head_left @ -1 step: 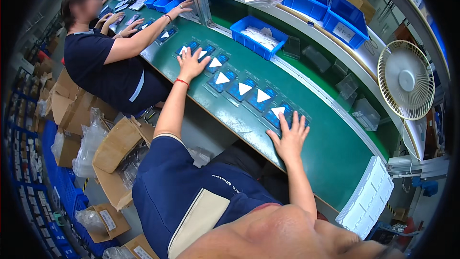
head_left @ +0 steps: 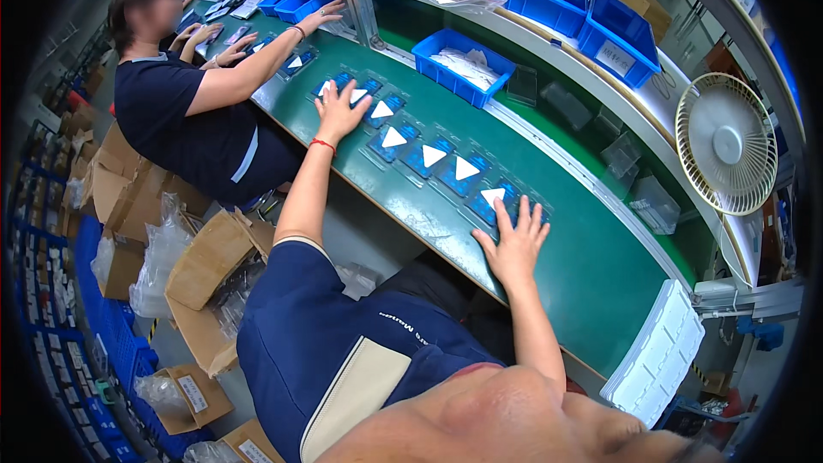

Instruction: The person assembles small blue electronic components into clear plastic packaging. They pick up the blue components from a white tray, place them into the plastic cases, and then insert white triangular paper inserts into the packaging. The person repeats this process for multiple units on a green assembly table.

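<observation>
A slanting row of several clear plastic packs with blue inserts, each bearing a white triangle, lies on the green worktable (head_left: 591, 300). My left hand (head_left: 340, 111) rests with fingers spread over the packs at the far left end, partly hiding them. At the near right end, my right hand (head_left: 516, 244) lies with fingers stretched out, its fingertips touching the last pack (head_left: 490, 203). Between my hands, a middle pack (head_left: 426, 160) and its neighbours lie flat, close side by side. Neither hand is closed round anything.
A co-worker (head_left: 184, 94) handles similar packs at far left. A blue bin (head_left: 467, 64) of white pieces stands at the table's back edge. A fan (head_left: 727, 144) and blue bins (head_left: 617, 39) are on the shelf. White folded trays (head_left: 656, 356) lie at right; cardboard boxes (head_left: 214, 266) crowd the floor.
The row of packs has slid slightly to the left along the table, and both my hands have shifted left with it. Their fingers stay spread.
</observation>
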A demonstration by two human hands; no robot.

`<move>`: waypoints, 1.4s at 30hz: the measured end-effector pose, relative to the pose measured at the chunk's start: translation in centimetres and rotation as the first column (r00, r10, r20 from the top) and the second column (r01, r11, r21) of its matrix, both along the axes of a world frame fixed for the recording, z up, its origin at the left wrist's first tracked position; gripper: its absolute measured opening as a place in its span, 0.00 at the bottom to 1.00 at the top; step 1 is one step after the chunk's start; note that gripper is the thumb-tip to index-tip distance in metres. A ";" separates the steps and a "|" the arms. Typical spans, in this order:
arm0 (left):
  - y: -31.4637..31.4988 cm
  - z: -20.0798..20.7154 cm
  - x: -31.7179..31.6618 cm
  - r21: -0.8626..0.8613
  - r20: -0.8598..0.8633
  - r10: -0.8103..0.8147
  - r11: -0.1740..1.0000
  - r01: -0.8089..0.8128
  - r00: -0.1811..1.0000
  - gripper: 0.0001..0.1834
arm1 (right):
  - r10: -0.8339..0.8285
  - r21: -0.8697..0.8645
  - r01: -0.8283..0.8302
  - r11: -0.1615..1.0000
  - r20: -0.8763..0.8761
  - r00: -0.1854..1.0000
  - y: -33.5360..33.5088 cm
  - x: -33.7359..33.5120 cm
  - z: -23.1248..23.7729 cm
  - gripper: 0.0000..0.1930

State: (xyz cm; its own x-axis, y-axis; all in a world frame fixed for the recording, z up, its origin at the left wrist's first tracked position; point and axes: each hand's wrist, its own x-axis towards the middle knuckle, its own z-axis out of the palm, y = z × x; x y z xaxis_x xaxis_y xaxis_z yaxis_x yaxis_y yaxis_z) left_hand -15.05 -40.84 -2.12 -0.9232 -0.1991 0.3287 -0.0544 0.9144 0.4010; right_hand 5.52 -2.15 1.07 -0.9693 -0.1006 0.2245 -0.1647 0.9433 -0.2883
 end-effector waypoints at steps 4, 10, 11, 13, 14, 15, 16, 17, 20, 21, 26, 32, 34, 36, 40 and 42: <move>1.5 0.4 1.3 0.221 -0.242 0.229 0.959 -0.176 0.943 0.35 | -0.001 -0.037 0.001 0.999 -0.008 1.000 -2.7 -1.4 -0.3 0.34; 7.9 -0.6 6.0 0.493 -0.055 0.268 0.845 -0.208 0.962 0.37 | 0.022 -0.048 -0.022 0.999 0.004 1.000 -5.3 -2.8 -0.4 0.34; 7.8 -0.9 5.7 0.517 -0.112 0.268 0.838 -0.174 0.957 0.37 | 0.037 -0.056 -0.036 0.998 0.021 0.999 -5.4 -3.0 -0.5 0.36; 7.9 -1.1 4.7 0.553 -0.169 0.270 0.822 -0.136 0.948 0.37 | 0.058 -0.179 -0.068 0.982 -0.059 0.997 -5.2 -3.0 -0.5 0.38; 7.8 -1.2 4.3 0.566 -0.165 0.275 0.813 -0.137 0.947 0.37 | 0.058 -0.237 -0.081 0.968 -0.102 0.993 -4.9 -2.9 -0.5 0.38; 8.0 -1.6 3.6 0.571 -0.210 0.282 0.813 -0.116 0.936 0.38 | 0.036 -0.271 -0.071 0.960 -0.132 0.991 -4.3 -2.7 -0.6 0.39; 8.2 -1.5 3.4 0.551 -0.222 0.284 0.826 -0.121 0.933 0.38 | 0.010 -0.291 -0.051 0.955 -0.140 0.990 -3.5 -2.3 -0.5 0.39; 8.2 -1.6 3.5 0.485 -0.258 0.305 0.861 -0.150 0.917 0.39 | -0.024 -0.312 -0.024 0.950 -0.149 0.989 -2.5 -1.7 -0.5 0.38; 11.0 0.3 5.6 0.382 -0.480 0.189 0.924 0.010 0.857 0.34 | -0.199 -0.312 0.123 0.942 -0.223 0.954 2.6 1.2 -0.3 0.37; 13.4 2.7 7.6 0.355 -0.455 0.111 0.932 0.067 0.883 0.31 | -0.280 -0.287 0.208 0.935 -0.239 0.930 5.1 2.4 -0.5 0.36; 25.7 6.4 11.9 0.117 -0.458 -0.559 0.733 0.670 0.691 0.20 | -0.674 -0.097 0.695 0.713 -0.371 0.639 19.0 10.7 -1.0 0.30; 39.5 6.5 17.8 0.087 -0.214 -0.975 -0.077 0.993 -0.057 0.18 | -0.880 -0.021 0.899 0.438 -0.212 0.424 27.7 18.6 0.9 0.19; 41.9 4.1 18.7 0.137 -0.125 -0.978 -0.184 0.973 -0.167 0.18 | -0.886 0.036 0.912 0.409 -0.224 0.406 27.6 18.8 0.7 0.16; 42.0 2.2 18.7 0.112 -0.077 -0.980 -0.192 0.975 -0.185 0.18 | -0.901 0.043 0.922 0.385 -0.201 0.385 27.8 18.8 1.3 0.14; 40.3 1.5 17.4 0.109 -0.035 -0.993 -0.118 0.987 -0.115 0.17 | -0.921 0.058 0.936 0.347 -0.165 0.352 28.2 18.4 2.4 0.14; 40.3 1.5 16.9 0.121 -0.051 -0.992 -0.117 0.986 -0.111 0.17 | -0.927 0.031 0.944 0.328 -0.183 0.328 28.4 18.3 3.6 0.14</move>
